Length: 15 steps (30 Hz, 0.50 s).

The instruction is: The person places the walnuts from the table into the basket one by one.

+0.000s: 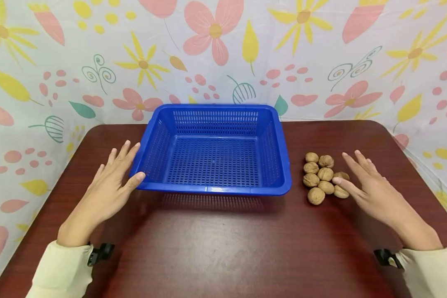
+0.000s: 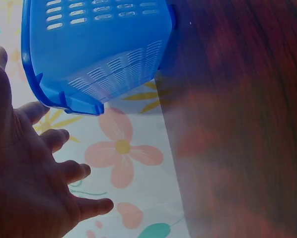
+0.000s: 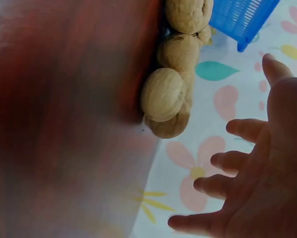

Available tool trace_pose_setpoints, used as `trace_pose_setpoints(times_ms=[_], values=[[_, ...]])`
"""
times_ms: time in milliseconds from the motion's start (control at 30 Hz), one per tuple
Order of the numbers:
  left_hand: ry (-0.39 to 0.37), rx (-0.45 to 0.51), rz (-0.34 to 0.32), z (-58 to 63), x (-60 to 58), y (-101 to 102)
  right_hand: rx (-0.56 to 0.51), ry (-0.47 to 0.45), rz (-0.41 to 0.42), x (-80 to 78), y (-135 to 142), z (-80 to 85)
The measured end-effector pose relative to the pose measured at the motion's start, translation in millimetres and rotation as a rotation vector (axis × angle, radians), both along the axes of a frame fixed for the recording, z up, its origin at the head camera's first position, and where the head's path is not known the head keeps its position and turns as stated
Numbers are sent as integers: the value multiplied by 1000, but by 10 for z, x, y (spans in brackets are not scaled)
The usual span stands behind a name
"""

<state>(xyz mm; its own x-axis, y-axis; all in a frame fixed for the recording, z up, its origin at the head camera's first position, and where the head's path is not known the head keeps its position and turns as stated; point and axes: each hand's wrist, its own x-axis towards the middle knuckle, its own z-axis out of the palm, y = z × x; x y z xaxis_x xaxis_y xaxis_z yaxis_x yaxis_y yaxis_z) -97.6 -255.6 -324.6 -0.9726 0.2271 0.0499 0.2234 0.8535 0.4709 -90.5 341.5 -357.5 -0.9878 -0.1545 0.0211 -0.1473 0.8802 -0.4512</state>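
A blue plastic basket [image 1: 213,190] with slotted walls stands upright at the middle of the table, and nothing lies inside it. My left hand [image 1: 109,184] is by its left side with fingers spread; whether it touches the rim I cannot tell. In the left wrist view the basket [image 2: 99,54] is just beyond the fingers. Several walnuts [image 1: 325,174] lie in a cluster to the right of the basket. My right hand [image 1: 376,194] hovers at their right edge, fingers extended, holding nothing and partly covering the nearest walnuts. The right wrist view shows walnuts [image 3: 163,94] apart from that hand.
The dark reddish-brown wooden table [image 1: 223,248] has rounded far corners. Behind and beside it hangs a white cloth [image 1: 216,78] printed with flowers and leaves. Dark straps with small devices sit at both wrists, over light sleeves [image 1: 61,267].
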Motion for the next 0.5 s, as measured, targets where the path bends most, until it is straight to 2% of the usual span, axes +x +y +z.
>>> trace_pose_setpoints(times_ms=[200,400,500], values=[[-10,59,-32,-41,-22,-31,-87,39,24,24,149,-93],[-18,134,-72,-99,-65,-44,-78,29,-43,-5,260,-104],[-36,163,-92,-110,-86,-48,-118,10,-81,-33,311,-97]])
